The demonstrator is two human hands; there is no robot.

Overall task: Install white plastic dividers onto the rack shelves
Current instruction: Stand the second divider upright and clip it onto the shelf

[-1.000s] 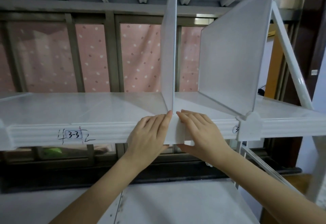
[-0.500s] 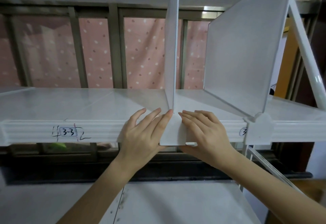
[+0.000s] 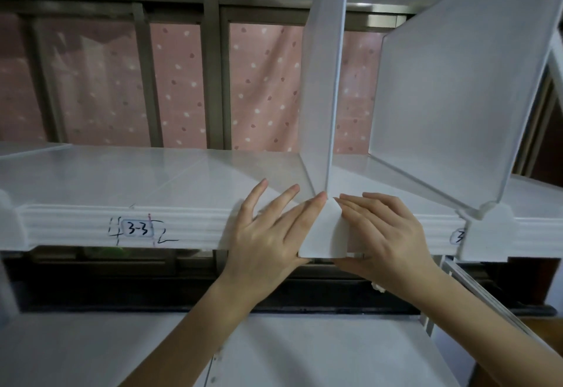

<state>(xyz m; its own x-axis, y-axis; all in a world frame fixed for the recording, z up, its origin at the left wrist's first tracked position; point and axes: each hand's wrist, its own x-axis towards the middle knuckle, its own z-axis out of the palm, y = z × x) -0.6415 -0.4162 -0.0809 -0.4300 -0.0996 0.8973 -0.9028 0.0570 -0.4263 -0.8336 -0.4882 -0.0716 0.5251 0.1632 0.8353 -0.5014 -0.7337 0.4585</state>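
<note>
The dividers [image 3: 323,81] and the shelf [image 3: 122,179] are translucent white. The curtain [image 3: 262,88] behind is pink with white and dark dots. The label [image 3: 137,229] carries black handwriting and a red line.

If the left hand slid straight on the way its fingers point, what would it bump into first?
Probably the upright divider: the left hand points up and right, its forefinger already at the divider's foot.

Divider [image 3: 323,81] frosted plastic (matt); shelf [image 3: 122,173] glossy.
</note>
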